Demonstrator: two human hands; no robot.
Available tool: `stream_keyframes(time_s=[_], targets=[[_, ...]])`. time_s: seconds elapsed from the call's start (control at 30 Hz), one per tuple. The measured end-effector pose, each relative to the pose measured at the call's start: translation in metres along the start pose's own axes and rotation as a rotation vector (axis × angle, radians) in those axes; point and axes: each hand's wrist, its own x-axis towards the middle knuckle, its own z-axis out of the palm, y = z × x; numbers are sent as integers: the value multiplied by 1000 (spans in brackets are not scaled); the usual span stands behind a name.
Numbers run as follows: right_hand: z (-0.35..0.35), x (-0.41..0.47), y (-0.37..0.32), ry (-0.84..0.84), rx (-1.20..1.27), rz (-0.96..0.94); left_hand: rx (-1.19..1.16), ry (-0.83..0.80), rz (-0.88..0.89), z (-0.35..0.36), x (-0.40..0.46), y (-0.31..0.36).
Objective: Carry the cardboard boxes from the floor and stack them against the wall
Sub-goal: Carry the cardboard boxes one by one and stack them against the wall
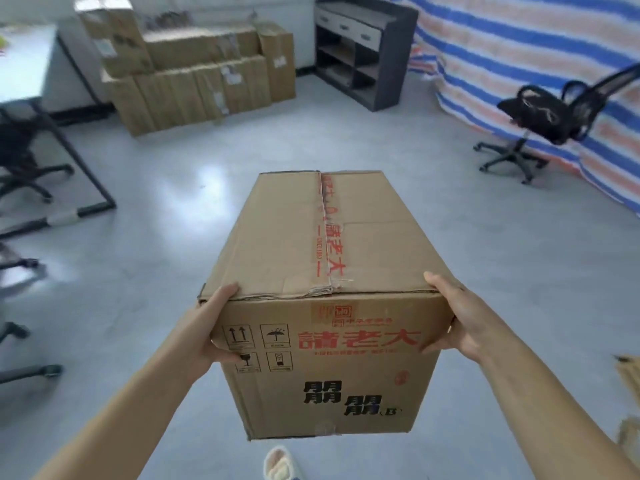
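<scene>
A long brown cardboard box (311, 258) with red and black printed characters hangs in the air in front of me, above the floor. My left hand (211, 327) grips its near left corner, thumb on the front face. My right hand (457, 317) grips the near right corner the same way. A stack of several cardboard boxes (194, 71) stands against the far wall at the upper left.
A dark shelf unit (360, 50) stands right of the stack. A black office chair (554, 112) sits at the right before a striped tarp (540, 57). A desk frame (86, 168) and chair bases line the left. Grey floor (173, 202) lies between me and the stack. Flattened cardboard (628, 382) shows at the right edge.
</scene>
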Motion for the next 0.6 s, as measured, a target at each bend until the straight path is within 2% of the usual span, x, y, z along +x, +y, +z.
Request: stream_keyframes(time_s=[0.27, 0.6], targets=[[144, 57, -69, -142, -121, -37, -114, 135, 37, -90, 53, 73], [248, 184, -148, -242, -189, -7, -151, 201, 38, -107, 172, 163]])
